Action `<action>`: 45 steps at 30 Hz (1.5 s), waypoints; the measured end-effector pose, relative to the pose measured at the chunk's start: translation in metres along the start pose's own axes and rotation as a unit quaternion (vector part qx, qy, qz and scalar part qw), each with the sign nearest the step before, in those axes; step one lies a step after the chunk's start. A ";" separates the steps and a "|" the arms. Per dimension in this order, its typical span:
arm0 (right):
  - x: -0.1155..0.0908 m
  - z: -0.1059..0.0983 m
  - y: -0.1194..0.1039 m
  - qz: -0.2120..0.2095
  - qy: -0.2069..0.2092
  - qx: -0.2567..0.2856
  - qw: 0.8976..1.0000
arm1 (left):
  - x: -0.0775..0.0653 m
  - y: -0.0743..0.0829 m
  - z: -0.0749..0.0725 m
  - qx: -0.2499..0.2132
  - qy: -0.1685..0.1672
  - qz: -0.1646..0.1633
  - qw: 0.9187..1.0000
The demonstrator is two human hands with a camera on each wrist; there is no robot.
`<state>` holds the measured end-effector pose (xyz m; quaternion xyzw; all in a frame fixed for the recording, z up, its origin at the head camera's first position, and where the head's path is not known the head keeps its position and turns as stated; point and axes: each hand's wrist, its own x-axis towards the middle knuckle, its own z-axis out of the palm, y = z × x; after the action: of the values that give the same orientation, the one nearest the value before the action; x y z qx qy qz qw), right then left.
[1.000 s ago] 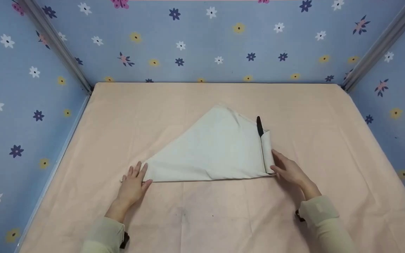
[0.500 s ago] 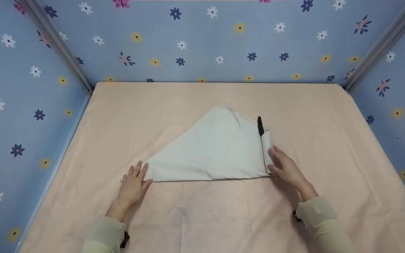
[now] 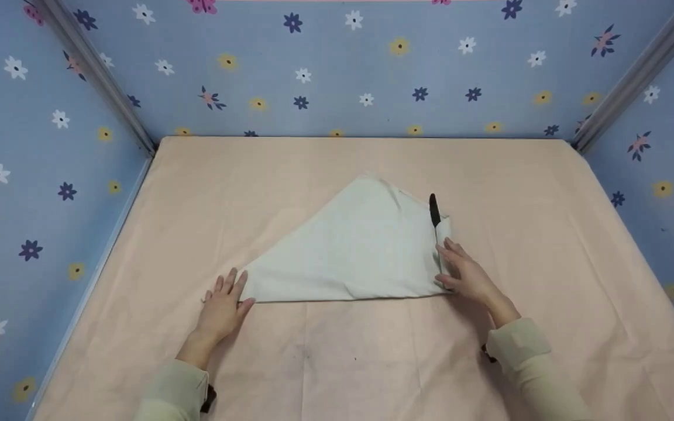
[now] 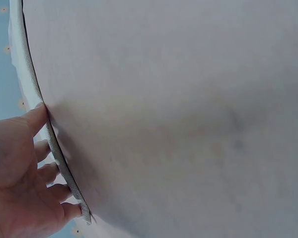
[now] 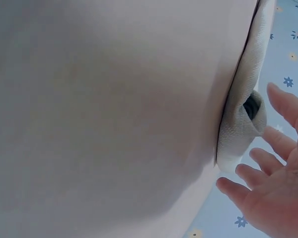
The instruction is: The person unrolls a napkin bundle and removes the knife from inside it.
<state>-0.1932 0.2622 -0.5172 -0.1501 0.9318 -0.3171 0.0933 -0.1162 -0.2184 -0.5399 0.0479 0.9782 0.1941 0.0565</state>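
A pale folded cloth point(image 3: 337, 245) lies flat, its right end turned into a narrow roll point(image 3: 444, 228). From the roll's far end sticks out a slim black handle point(image 3: 434, 209); what it belongs to is hidden inside. In the right wrist view, the near end of the roll point(image 5: 238, 134) shows an opening with something dark within. My left hand point(image 3: 219, 313) rests with spread fingers on the cloth's pointed left corner. My right hand point(image 3: 474, 280) lies over the roll from the right, fingers fairly straight, thumb and fingertips reaching its left side in the head view.
A peach tablecloth point(image 3: 337, 362) with light creases covers the table under the cloth. Blue flowered panels point(image 3: 337, 76) stand along the back and both sides, with grey metal posts point(image 3: 103, 76) at the back corners.
My right hand has moved left, from the roll's outer side to over the roll, its fingertips now at the inner edge. My left hand has stayed in place.
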 end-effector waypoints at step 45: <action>0.004 -0.009 0.015 0.051 -0.027 -0.024 0.998 | 0.000 -0.002 0.003 0.000 0.006 0.002 1.000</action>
<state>-0.2028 0.2772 -0.5196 -0.1130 0.9426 -0.2858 0.1306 -0.1165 -0.2187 -0.5430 0.0486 0.9785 0.1943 0.0502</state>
